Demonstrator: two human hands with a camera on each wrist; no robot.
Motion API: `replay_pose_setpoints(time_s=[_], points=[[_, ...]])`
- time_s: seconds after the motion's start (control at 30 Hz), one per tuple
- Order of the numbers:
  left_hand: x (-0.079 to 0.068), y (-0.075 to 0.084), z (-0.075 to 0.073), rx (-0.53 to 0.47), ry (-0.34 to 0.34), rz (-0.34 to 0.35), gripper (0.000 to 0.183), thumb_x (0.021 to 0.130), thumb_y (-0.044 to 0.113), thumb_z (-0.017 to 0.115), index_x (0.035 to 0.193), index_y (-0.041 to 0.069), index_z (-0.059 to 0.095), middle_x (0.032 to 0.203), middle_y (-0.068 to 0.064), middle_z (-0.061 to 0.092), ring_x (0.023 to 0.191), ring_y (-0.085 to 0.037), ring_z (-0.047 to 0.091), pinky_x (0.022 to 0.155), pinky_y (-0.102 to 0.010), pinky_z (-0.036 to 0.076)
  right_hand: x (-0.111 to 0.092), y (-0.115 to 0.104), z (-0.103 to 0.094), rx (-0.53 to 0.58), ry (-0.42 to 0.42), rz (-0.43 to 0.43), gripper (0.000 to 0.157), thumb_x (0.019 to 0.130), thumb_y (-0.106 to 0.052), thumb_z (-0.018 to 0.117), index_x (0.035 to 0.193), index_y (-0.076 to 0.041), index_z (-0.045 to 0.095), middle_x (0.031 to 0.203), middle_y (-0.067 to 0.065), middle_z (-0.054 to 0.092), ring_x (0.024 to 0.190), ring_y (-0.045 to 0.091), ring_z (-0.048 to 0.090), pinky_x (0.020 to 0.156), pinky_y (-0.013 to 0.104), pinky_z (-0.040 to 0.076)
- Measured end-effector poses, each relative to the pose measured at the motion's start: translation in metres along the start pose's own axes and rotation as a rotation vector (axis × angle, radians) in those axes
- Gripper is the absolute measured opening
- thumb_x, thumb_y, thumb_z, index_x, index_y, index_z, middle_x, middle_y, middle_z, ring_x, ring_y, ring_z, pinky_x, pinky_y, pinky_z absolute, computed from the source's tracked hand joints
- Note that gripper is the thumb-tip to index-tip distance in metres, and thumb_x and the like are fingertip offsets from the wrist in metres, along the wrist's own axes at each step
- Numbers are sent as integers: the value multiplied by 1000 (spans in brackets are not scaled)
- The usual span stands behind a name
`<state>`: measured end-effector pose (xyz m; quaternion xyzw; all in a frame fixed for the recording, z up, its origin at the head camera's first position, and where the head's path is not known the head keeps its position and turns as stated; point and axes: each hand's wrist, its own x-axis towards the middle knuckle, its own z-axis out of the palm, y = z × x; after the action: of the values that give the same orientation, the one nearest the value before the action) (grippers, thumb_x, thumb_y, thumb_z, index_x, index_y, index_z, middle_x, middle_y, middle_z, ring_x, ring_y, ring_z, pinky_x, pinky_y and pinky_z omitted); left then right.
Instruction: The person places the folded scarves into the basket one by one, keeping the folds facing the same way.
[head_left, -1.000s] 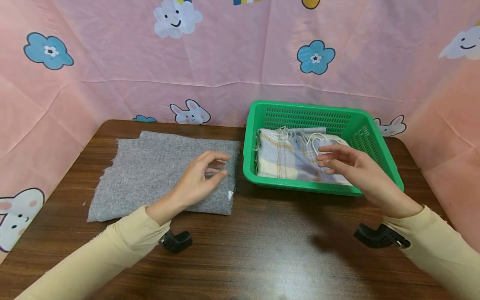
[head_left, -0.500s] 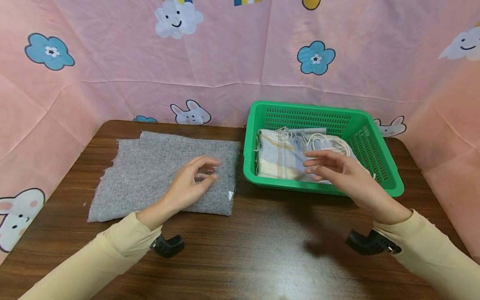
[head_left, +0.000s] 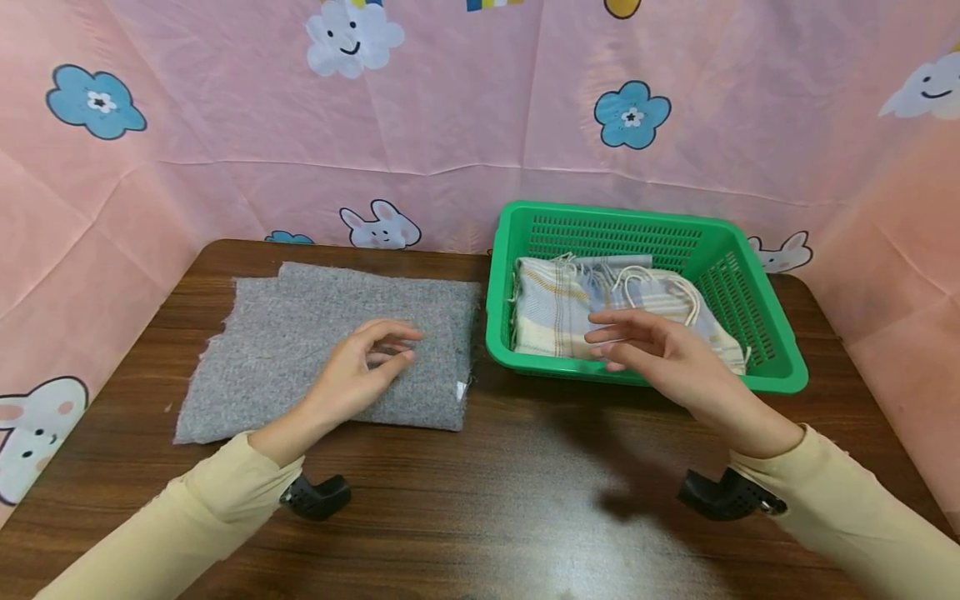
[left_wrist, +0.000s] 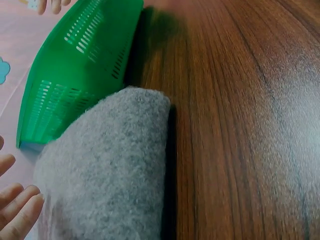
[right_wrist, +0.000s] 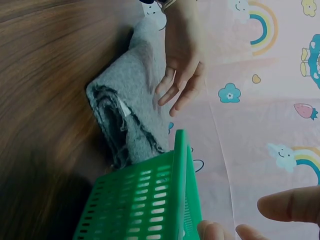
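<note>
Fingers loosely spread on both hands, holding nothing, above a wooden table.

Fingertips of the left hand point(head_left: 352, 375) hover relaxed and slightly curled over the near right part of the grey felt cloth point(head_left: 322, 350); those of the right hand point(head_left: 660, 358) hang open over the front rim of the green basket point(head_left: 757, 321). Under them lies a dark brown wooden table point(head_left: 525, 500), closed in by a pink curtain point(head_left: 465, 108) printed with clouds, flowers and rabbits. The grey cloth lies flat and folded on the table's left half, its long axis running left to right, its right edge just beside the basket. Inside the basket rests a folded plaid scarf point(head_left: 558, 308) with white fringe.
</note>
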<state>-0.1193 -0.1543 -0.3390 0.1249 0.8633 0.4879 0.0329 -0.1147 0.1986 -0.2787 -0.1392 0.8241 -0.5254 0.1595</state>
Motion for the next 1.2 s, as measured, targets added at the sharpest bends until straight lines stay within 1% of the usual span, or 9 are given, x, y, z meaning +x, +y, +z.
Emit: replay_pose_setpoints(time_s=[0.23, 0.43, 0.5, 0.63, 0.7, 0.87, 0.93, 1.03, 1.2], points=[[-3, -3, -10, 38, 23, -16, 26, 97, 11, 55, 120, 2, 62, 131, -13, 52, 111, -28, 56, 93, -42, 49, 0, -6, 7, 11, -17, -11, 40, 99, -18, 54, 137, -6, 49, 129, 21, 58, 105, 16, 66, 89, 36, 53], [-6, -5, -19, 61, 37, -32, 26, 98, 14, 55, 119, 3, 64, 134, -12, 51, 113, -28, 55, 93, -43, 49, 0, -9, 13, 26, -44, -32, 41, 99, -18, 54, 138, -8, 48, 131, 19, 58, 109, 21, 65, 88, 31, 53], [-8, -5, -22, 74, 42, -38, 26, 98, 16, 55, 119, 4, 64, 134, -11, 52, 113, -27, 55, 93, -40, 49, 1, -10, 16, 28, -46, -41, 41, 99, -18, 54, 139, -10, 48, 131, 19, 58, 109, 24, 64, 88, 30, 53], [-11, -5, -30, 100, 58, -55, 26, 98, 19, 55, 119, 6, 65, 132, -10, 53, 111, -25, 57, 89, -27, 49, 3, -11, 23, 51, -47, -80, 41, 98, -15, 54, 138, -8, 49, 130, 20, 58, 108, 31, 64, 88, 30, 53], [-12, -6, -32, 102, 62, -60, 27, 98, 19, 55, 119, 5, 65, 132, -10, 53, 113, -25, 56, 90, -26, 48, 5, -11, 26, 63, -51, -105, 41, 98, -12, 54, 138, -5, 48, 129, 22, 59, 106, 34, 64, 87, 31, 53], [-13, -8, -35, 98, 61, -67, 27, 99, 19, 54, 119, 5, 65, 135, -12, 52, 119, -29, 52, 95, -42, 47, 7, -8, 32, 75, -69, -126, 42, 98, -6, 52, 138, 3, 46, 126, 25, 59, 106, 28, 65, 87, 29, 54], [-14, -9, -37, 99, 61, -74, 27, 99, 20, 54, 119, 5, 65, 135, -13, 51, 119, -30, 52, 96, -44, 46, 8, -7, 33, 75, -68, -128, 41, 98, -5, 52, 137, 4, 46, 125, 24, 60, 104, 23, 66, 86, 28, 54], [-15, -10, -40, 109, 63, -92, 27, 99, 21, 53, 119, 7, 65, 135, -11, 51, 117, -28, 53, 94, -42, 47, 8, -8, 36, 76, -69, -135, 41, 97, -5, 52, 137, 3, 46, 125, 23, 60, 103, 22, 67, 86, 28, 54], [-16, -12, -43, 119, 71, -102, 27, 99, 23, 53, 119, 7, 65, 136, -10, 52, 116, -27, 54, 91, -34, 49, 9, -11, 42, 78, -83, -139, 41, 98, -7, 53, 138, -1, 47, 126, 21, 60, 100, 21, 67, 86, 28, 53]])
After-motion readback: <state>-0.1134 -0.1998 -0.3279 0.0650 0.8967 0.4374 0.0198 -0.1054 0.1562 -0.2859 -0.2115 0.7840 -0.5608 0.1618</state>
